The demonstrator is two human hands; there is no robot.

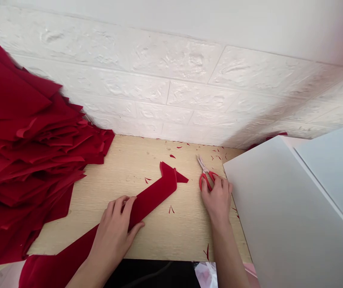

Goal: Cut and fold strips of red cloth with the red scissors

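The one view looks from the person's head, close above the near edge of the pale wood-grained tabletop [165, 230], facing forward and down across to its far edge and the white brick-patterned wall [147, 76] behind.

You can read no text, label, brand, number or sign anywhere in view. Taking the scissors [204, 170] as your landmark, you find no legible mark on their handles or blades, on the red strip [156, 194] or red pile [39, 144] to their left, or on the white box [273, 208] to their right. The wall [159, 86] beyond them and the table [171, 238] under them give you no lettering either.
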